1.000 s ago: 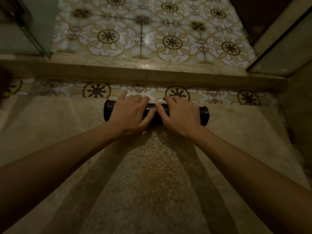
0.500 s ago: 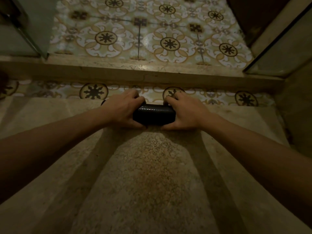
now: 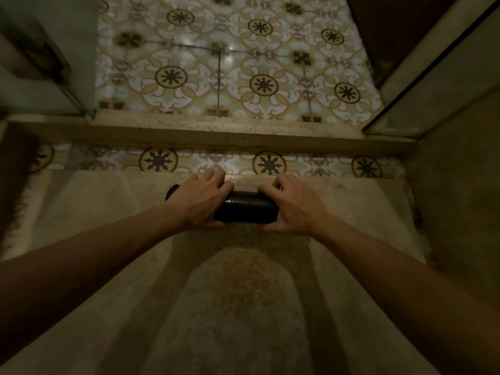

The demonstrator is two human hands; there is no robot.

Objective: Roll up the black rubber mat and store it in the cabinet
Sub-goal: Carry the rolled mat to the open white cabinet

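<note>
Just in front of the stone step (image 3: 243, 136), the black rubber mat (image 3: 247, 209) lies fully rolled on the floor. The left hand (image 3: 201, 203) and right hand (image 3: 293, 207) are both curled around it. I think lifting it and putting it away is left; no cabinet is clearly seen.

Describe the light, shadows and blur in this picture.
Head view: dim, warm light; glare on the tiles; arm shadows fan across the floor; the edges bend and blur; the left hand and right hand grip the dark mat.
</note>
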